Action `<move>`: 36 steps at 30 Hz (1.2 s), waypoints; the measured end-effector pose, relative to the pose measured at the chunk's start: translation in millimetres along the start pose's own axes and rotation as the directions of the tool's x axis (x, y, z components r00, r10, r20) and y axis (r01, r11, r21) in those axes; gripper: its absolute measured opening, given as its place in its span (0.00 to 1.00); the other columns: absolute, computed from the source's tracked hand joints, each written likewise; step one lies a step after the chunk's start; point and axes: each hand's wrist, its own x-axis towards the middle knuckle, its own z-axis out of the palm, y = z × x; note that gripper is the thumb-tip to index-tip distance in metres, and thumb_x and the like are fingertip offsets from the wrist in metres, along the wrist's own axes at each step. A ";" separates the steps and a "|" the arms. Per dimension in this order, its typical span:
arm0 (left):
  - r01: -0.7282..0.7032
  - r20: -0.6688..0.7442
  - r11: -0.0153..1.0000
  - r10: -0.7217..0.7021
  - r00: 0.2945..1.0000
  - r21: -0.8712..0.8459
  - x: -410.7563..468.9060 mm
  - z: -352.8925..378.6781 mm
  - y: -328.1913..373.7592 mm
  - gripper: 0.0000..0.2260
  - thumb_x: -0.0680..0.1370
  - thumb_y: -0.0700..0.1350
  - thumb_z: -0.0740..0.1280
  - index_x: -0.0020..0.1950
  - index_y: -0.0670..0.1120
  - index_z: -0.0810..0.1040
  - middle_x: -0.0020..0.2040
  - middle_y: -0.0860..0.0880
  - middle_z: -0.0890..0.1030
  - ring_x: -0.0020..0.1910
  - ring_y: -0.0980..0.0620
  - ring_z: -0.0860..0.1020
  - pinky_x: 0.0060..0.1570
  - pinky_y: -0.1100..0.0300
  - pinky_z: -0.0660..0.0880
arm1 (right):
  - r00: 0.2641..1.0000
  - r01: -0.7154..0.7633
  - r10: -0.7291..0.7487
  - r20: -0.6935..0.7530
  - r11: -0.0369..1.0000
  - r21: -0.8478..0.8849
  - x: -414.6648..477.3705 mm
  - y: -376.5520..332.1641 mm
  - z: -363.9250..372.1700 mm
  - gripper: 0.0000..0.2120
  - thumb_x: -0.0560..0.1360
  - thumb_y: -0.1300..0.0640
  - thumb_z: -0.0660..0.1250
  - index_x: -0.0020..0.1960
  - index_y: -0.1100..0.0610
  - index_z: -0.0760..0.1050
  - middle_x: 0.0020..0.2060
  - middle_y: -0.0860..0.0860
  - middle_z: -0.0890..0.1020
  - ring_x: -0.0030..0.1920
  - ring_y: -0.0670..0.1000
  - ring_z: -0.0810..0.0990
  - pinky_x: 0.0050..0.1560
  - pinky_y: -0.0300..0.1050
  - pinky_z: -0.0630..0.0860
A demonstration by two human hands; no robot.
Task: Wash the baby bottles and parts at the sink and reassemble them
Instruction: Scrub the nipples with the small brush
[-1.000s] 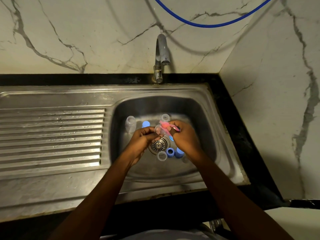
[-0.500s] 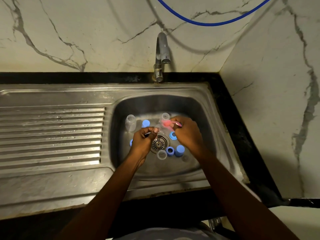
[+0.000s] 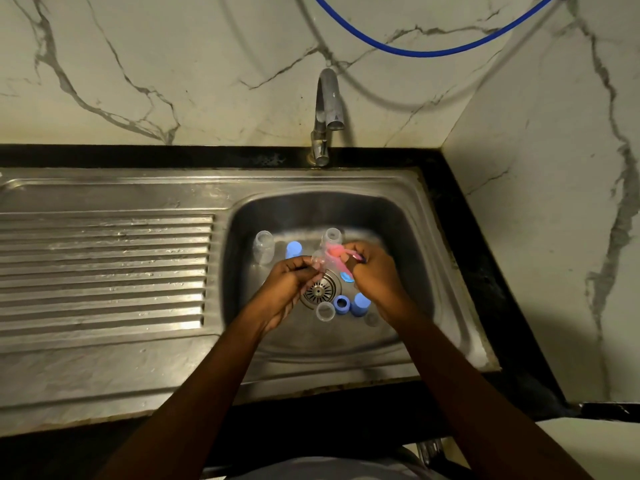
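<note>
**Scrubbing a small part over the drain of a steel sink**

Works low in the basin of a stainless sink, set in a black counter under white, grey-veined marble walls at 12 and 3 o'clock. Shows a ribbed draining board at 9 o'clock, wet in spots, a chrome tap at 12 and a blue hose looping across the wall above it.

Pinches a small clear part in the curled fingers of the left hand, just above the drain. Grips a pink brush in the closed right hand, brush head at that part; touching or inside, cannot tell.

On the basin floor around the drain: a clear bottle at 10 o'clock, a second clear bottle at 12, a blue cap between them, and a clear ring, a blue ring and a second blue cap side by side from 6 to 4.
</note>
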 end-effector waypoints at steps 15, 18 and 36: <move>-0.093 -0.073 0.977 0.109 0.991 0.190 8.1 -3.4 -17.8 0.10 0.81 0.41 0.66 0.52 0.33 0.81 0.47 0.37 0.84 0.47 0.45 0.82 0.51 0.54 0.79 | 0.991 0.071 -0.035 0.133 0.958 -0.279 12.5 3.6 -8.9 0.16 0.73 0.40 0.69 0.35 0.51 0.80 0.31 0.49 0.81 0.33 0.48 0.79 0.41 0.48 0.78; -0.099 -0.092 0.983 0.114 0.989 0.155 8.7 2.0 -16.2 0.10 0.81 0.42 0.66 0.52 0.34 0.81 0.50 0.35 0.83 0.47 0.45 0.82 0.53 0.52 0.79 | 0.996 0.088 -0.086 0.020 0.950 -0.300 11.5 -0.5 -7.8 0.16 0.75 0.40 0.66 0.31 0.43 0.75 0.29 0.44 0.77 0.33 0.45 0.76 0.37 0.42 0.74; 0.003 0.068 0.986 -0.015 0.998 0.170 9.9 -1.2 10.2 0.12 0.79 0.45 0.68 0.53 0.36 0.82 0.49 0.39 0.85 0.51 0.43 0.84 0.55 0.53 0.80 | 0.997 0.064 -0.064 0.038 0.998 -0.008 4.1 1.8 -3.8 0.13 0.74 0.42 0.69 0.39 0.51 0.82 0.34 0.49 0.84 0.38 0.51 0.83 0.44 0.54 0.81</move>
